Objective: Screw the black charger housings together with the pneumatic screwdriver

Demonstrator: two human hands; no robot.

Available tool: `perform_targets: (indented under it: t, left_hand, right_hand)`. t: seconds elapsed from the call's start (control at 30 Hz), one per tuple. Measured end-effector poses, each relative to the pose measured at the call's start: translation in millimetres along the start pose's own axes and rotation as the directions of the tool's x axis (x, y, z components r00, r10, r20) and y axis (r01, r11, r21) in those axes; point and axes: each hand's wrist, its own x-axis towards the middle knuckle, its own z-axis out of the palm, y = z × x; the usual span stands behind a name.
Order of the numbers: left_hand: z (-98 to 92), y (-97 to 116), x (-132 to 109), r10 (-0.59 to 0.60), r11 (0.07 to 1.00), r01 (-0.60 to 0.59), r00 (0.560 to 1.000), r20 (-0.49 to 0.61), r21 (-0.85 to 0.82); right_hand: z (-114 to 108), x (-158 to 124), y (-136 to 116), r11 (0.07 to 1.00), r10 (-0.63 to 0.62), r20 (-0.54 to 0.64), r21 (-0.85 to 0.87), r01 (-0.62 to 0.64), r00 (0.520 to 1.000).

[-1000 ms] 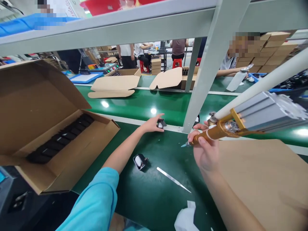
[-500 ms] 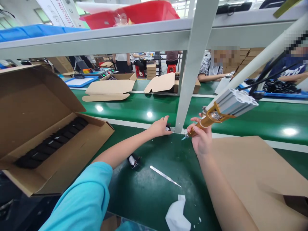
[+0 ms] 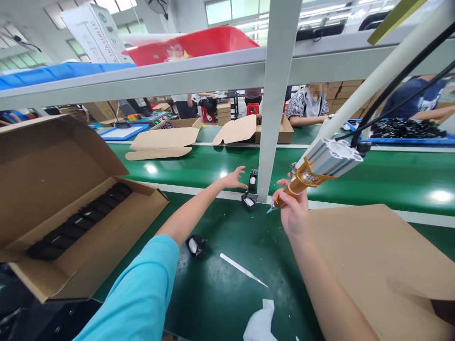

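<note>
Right grip (image 3: 295, 211) round dispenser (image 3: 296, 185), slanted; nozzle (image 3: 271, 209) down-left

Bright light; pale rectangular windows (image 3: 227, 13) glow behind the upright light-grey metal post (image 3: 275, 104). White glare spots the glossy green belt (image 3: 377, 182) either side of the post; left of it, the open brown cardboard box (image 3: 119, 244) looks shadowed inside and stretched.
</note>
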Motion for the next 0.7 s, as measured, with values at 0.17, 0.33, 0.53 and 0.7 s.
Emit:
perform_targets:
  t: [0.17,0.33,0.53,0.7]
  left_hand:
    - [21.3,-2,24,0.014,1.000,-0.014,1.000,-0.004,0.013]
    - [-5.3,6,-10,-0.007,0.995,0.015,0.996,-0.088,0.097]
    - [-7.7,20,-101,0.010,0.958,0.027,0.992,-0.128,0.286]
    - [16.5,26,-135,0.002,0.988,-0.008,0.999,0.037,0.156]
  right_hand:
    - [4,-4,2,1.000,0.001,0.032,0.012,-0.001,0.999]
    - [7,-9,4,0.999,0.016,0.059,0.051,-0.019,0.998]
    - [12,-13,5,0.997,0.021,0.088,0.070,-0.027,0.996]
    - [14,-15,4,0.997,-0.002,0.103,0.080,-0.006,0.995]
